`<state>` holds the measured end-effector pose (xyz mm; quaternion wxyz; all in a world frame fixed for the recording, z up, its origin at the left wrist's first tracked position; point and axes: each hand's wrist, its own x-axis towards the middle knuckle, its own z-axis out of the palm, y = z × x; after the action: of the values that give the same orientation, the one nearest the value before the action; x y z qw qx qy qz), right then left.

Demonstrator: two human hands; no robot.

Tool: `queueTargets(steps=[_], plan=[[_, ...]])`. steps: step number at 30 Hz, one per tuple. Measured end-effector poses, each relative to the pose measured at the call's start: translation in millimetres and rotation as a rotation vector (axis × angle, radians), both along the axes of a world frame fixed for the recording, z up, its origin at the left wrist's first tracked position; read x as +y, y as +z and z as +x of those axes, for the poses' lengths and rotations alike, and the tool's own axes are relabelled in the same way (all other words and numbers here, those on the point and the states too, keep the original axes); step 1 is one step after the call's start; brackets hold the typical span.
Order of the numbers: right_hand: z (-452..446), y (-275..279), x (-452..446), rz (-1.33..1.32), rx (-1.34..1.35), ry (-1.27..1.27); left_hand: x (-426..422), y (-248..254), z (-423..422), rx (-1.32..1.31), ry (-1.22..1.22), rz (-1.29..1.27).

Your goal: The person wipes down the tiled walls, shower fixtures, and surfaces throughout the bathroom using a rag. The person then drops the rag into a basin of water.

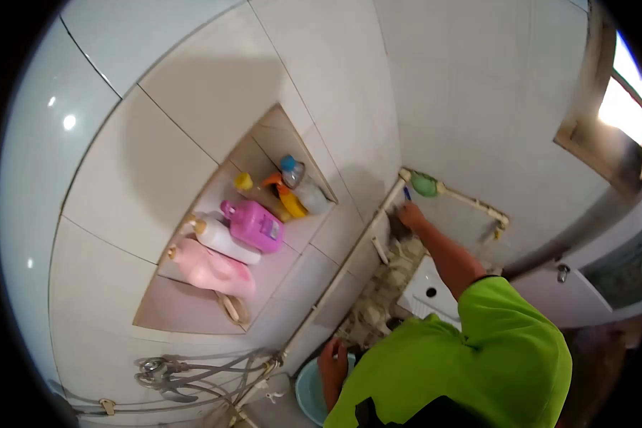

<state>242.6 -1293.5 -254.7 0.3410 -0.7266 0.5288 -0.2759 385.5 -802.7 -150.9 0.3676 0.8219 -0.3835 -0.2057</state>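
Note:
My right hand (406, 214) is stretched out low into the far corner, its fingers closed. What they grip is too small to make out. A short blue piece (406, 193) shows just beyond the fingers, and a dark patch (398, 227) lies right beside them. Close by on the wall pipe is a green rounded object (425, 184). My left hand (333, 362) hangs over a light blue basin (305, 389) near my body. Its fingers look loosely curled, with nothing visible in them. The green sleeve and shirt cover part of the floor.
A wall niche (192, 314) holds several bottles, among them a purple bottle (258, 226) and a pink bottle (210, 267). Grey hoses (214, 371) hang below. A white squat toilet (422, 282) is set in the floor. A door (549, 285) stands at the right.

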Motion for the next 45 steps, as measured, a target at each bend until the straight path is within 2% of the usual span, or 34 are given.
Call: queueTargets(steps=[1,3,4,5,6,9,11,12,13,14,16,18,19,20,21,22,23,24,25,27,28,29,31,33,34,36,37,38,40,43,45], plan=[[-51,-29,55,-0.050,-0.048,0.058,-2,4,1,0.015,-0.015,0.016],[-150,-114,149,0.070,0.686,0.464,-14,13,2,0.178,-0.036,0.032],[-195,-153,207,0.297,0.741,0.351,-15,12,4,0.191,-0.051,0.042],[-242,-182,262,0.458,0.964,0.403,-18,8,6,0.175,-0.115,-0.001],[-283,-197,312,0.594,1.054,0.457,-22,6,9,0.158,-0.178,-0.049],[-392,-221,439,0.794,1.116,0.702,-32,9,12,0.073,-0.347,-0.076],[-448,-243,490,0.745,1.068,0.894,-38,6,11,0.089,-0.403,-0.076],[-468,-258,505,0.636,1.037,0.945,-38,5,8,0.090,-0.447,-0.078],[-461,-236,508,0.411,1.067,0.910,-38,5,4,0.105,-0.454,-0.075],[-422,-178,495,0.541,0.913,0.516,-39,7,-1,0.189,-0.479,-0.037],[-355,-98,447,0.897,0.531,-0.153,-48,3,-12,0.267,-0.528,-0.037],[-283,-6,396,0.579,0.364,-0.309,-56,-29,-22,0.435,-0.632,0.100],[-267,-21,368,0.449,0.345,-0.234,-54,-50,-28,0.530,-0.658,0.074],[-257,-62,338,0.530,0.109,-0.235,-62,-63,-36,0.628,-0.679,0.052],[-218,-1,321,0.515,-0.064,-0.188,-75,-51,-47,0.616,-0.707,0.019],[-186,35,303,0.338,-0.024,-0.065,-75,-25,-59,0.791,-0.611,0.019],[-163,54,287,0.506,-0.112,0.071,-82,-9,-68,0.965,-0.512,0.023],[-145,68,273,0.475,-0.142,0.316,-91,-27,-71,0.983,-0.484,-0.051],[-126,120,273,0.371,-0.167,0.487,-100,-28,-76,0.975,-0.505,-0.075],[-103,106,265,0.061,-0.278,0.732,-116,-17,-83,1.297,-0.278,-0.375],[-107,141,262,0.171,-0.208,0.762,-119,-16,-78,1.296,-0.296,-0.399],[-115,178,263,0.282,-0.135,0.792,-121,-16,-66,0.532,-0.560,-0.455],[-139,191,229,0.310,-0.215,0.805,-135,-13,-64,-0.272,-0.709,-0.477],[-169,222,171,0.063,0.216,0.540,-151,-7,-75,-0.056,-0.688,-0.713],[-195,250,148,-0.180,0.180,0.419,-158,-3,-82,0.013,-0.673,-0.794],[-234,306,86,-0.454,-0.025,0.116,-173,24,-96,1.515,-0.213,-0.592],[-253,337,52,-0.604,-0.189,0.015,-180,36,-101,1.512,-0.195,-0.607],[-269,395,41,-0.849,-0.250,-0.041,-191,49,-103,1.469,-0.152,-0.700],[-297,487,16,-1.134,-0.244,-0.209,-220,72,-98,1.421,-0.119,-0.812],[-331,586,-26,-1.502,-0.060,-0.385,-270,109,-82,1.385,-0.191,-0.932],[-348,623,-56,-1.663,0.078,-0.424,-309,150,-74,1.254,-0.289,-1.024]])
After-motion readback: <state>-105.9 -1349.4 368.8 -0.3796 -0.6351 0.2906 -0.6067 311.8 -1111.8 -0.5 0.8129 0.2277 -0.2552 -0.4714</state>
